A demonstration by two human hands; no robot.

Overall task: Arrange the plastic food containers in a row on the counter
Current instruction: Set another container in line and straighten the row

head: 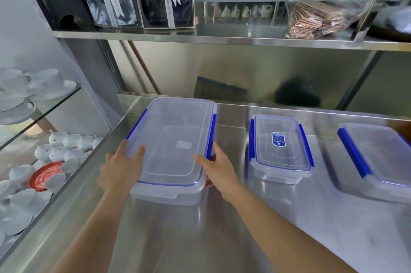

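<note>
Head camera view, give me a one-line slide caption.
Both hands, left hand and right hand, grip the large container on the steel counter, beside two others.

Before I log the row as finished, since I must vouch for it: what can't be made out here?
Head view only:
- Right container: cut off by the frame's right edge, and blurred.
- Label on the middle container: print too small.
- Large container: left hand and right hand hide its near corners.
</note>
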